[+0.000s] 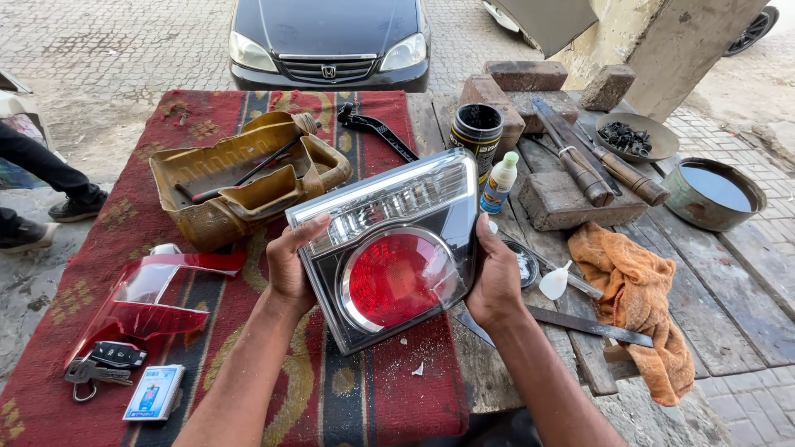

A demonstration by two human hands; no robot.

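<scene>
I hold a car tail light [389, 248] upright above the table with both hands. It has a round red lens, a clear ribbed strip along the top and a black surround. My left hand [290, 265] grips its left edge, thumb over the front. My right hand [495, 277] clasps the right edge. Under it lies a red patterned rug [373, 389] spread over a wooden table [737, 306].
A yellowed lamp housing [240, 178] lies behind, a broken red lens piece [149, 294] to the left, with keys [103, 364] and a small box [153, 391]. An orange rag [638, 290], glue bottle [498, 182], black can [476, 132], bricks, tools and metal bowl [712, 192] sit right. A dark car [327, 41] is parked beyond.
</scene>
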